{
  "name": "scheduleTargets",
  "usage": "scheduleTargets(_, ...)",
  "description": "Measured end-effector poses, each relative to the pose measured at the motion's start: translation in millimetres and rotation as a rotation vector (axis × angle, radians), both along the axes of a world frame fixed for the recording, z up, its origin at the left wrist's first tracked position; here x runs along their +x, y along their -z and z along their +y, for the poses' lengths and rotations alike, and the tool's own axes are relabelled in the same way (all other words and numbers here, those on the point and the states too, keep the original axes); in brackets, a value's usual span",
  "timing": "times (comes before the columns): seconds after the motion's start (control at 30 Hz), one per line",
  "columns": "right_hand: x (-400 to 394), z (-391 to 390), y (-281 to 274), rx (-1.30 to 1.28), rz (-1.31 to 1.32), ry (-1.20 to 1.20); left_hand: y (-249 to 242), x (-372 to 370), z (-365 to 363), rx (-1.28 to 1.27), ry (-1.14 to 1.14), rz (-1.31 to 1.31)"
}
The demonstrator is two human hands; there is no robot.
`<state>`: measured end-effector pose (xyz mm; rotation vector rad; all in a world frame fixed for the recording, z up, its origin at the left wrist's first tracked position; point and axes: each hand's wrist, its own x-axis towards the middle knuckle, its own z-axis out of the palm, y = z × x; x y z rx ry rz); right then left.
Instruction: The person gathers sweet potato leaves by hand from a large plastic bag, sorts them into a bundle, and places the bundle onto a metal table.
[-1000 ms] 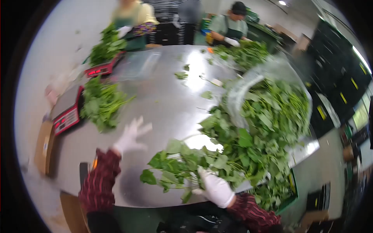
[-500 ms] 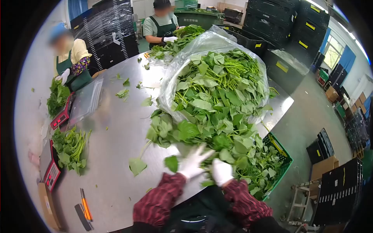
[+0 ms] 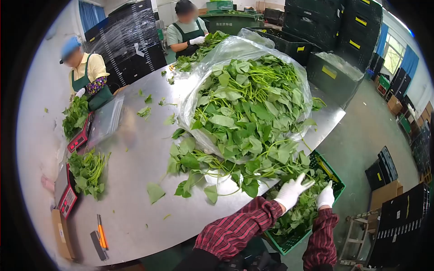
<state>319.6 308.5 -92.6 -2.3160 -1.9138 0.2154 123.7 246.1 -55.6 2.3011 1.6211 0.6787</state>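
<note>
Both of my hands wear white gloves and are over a green basket (image 3: 285,248) at the table's right front edge. My left hand (image 3: 293,192) has its fingers spread on the leafy greens (image 3: 298,212) that fill the basket. Beside it, my right hand (image 3: 325,197) touches the greens near the basket's right wall; its fingers point upward and are only partly visible, so their grip cannot be made out. A large clear plastic bag (image 3: 187,110) on the table lies open, with a heap of long-stemmed leaves (image 3: 257,104) spilling from it.
The metal table (image 3: 131,180) bears two red scales (image 3: 68,198), a leaf bunch (image 3: 88,174), a plastic sheet (image 3: 106,122), and an orange-handled tool (image 3: 102,235). Two people in green aprons stand at the far side and far left. Black crates (image 3: 312,22) are stacked behind.
Both of my hands have moved right, from the leaves at the table's front to the green basket. Some stems and leaves now lie looser along the table's front. The view has shifted slightly.
</note>
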Motion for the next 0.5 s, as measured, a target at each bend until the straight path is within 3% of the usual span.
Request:
scheduleTargets(0.13, -31, 13, -53, 0.275, 0.082, -0.151, -10, 4, -12, -0.089, 0.177, -0.045)
scheduleTargets(0.2, -60, 20, -69, 0.519, 0.196, -0.393, -26, -23, -25, -0.09, 0.192, -0.122)
scheduleTargets(0.23, -78, 20, -77, 0.448, 0.316, -0.486, -31, -43, -32, -0.006, 0.16, -0.227)
scheduleTargets(0.27, -97, 21, -85, 0.378, 0.438, -0.579, -50, -67, -44, 0.207, 0.064, -0.287)
scheduleTargets(0.3, -115, 21, -88, 0.341, 0.441, -0.691, -46, -96, -46, 0.234, -0.023, -0.406)
scheduleTargets(0.33, -132, 21, -90, 0.303, 0.445, -0.805, -71, -125, -56, 0.34, -0.205, -0.166)
scheduleTargets(0.37, -150, 21, -92, 0.195, 0.379, -0.833, -54, -162, -52, 0.447, -0.309, -0.177)
scheduleTargets(0.4, -165, 21, -93, 0.085, 0.312, -0.866, -50, -198, -58, 0.443, -0.458, -0.199)
scheduleTargets(0.47, -185, 25, -82, -0.083, 0.164, -0.919, -49, -252, -69, 0.459, -0.742, 0.097)
scheduleTargets(0.5, -190, 29, -60, -0.095, 0.111, -0.904, -40, -269, -78, 0.313, -0.853, 0.184)
